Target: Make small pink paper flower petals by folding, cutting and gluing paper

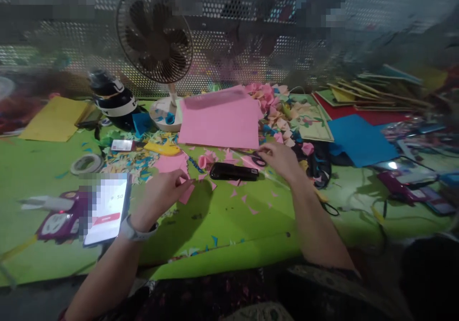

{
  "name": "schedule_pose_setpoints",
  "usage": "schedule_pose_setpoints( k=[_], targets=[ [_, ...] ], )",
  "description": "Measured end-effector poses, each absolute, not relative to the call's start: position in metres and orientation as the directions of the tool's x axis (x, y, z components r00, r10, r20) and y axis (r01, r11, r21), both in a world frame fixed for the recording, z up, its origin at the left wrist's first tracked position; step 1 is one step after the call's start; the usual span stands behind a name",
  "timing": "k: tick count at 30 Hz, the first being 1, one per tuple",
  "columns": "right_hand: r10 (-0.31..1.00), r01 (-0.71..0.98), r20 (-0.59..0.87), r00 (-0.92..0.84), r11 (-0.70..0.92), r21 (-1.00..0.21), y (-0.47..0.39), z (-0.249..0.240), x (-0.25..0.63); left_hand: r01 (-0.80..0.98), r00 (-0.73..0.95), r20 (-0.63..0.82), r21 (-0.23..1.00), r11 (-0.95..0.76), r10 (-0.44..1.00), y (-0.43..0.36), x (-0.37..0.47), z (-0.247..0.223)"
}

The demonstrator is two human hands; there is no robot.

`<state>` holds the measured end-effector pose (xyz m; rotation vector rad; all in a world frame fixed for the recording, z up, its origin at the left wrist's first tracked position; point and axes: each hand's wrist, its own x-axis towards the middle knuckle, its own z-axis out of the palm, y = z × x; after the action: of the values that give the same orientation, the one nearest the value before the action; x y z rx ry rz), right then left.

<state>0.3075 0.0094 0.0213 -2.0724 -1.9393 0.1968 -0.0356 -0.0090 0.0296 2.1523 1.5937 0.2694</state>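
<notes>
My left hand is closed at the fingertips on a small piece of pink paper, at the left of the black stapler. My right hand has its thumb and fingers pinched at the handles of the dark scissors, right of the stapler. Behind both hands lies a large pink sheet. Little pink scraps are scattered on the green table cover around the stapler. A curled pink paper flower sits just behind it.
A fan and a dark bottle stand at the back left. A lit phone and a tape roll lie left. Paper flowers are heaped behind; a blue sheet lies right.
</notes>
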Motion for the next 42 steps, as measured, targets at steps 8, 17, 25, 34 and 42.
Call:
schedule_pose_setpoints(
  k=[8,17,25,34,42],
  targets=[
    [0.974,0.945,-0.122,-0.192,0.150,-0.289,0.035,0.029,0.265,0.840,0.312,-0.144,0.504,-0.201,0.939,-0.009,-0.031,0.030],
    [0.968,0.940,-0.154,-0.200,0.145,-0.310,0.046,0.024,0.261,0.813,0.345,-0.084,0.525,-0.253,0.935,-0.009,-0.034,0.026],
    [0.990,0.680,-0.007,-0.138,0.089,-0.728,0.013,0.044,0.249,0.611,0.375,-0.005,0.753,-0.243,0.927,-0.011,-0.029,0.023],
    [0.889,0.606,0.207,-0.409,0.434,-0.666,-0.036,0.027,0.186,0.062,0.307,-0.107,0.994,0.093,0.946,-0.017,-0.011,0.014],
    [0.869,0.621,0.272,-0.413,0.487,-0.614,-0.042,0.014,0.179,0.000,0.288,-0.040,0.999,0.042,0.957,-0.019,-0.008,0.010]
  ],
)
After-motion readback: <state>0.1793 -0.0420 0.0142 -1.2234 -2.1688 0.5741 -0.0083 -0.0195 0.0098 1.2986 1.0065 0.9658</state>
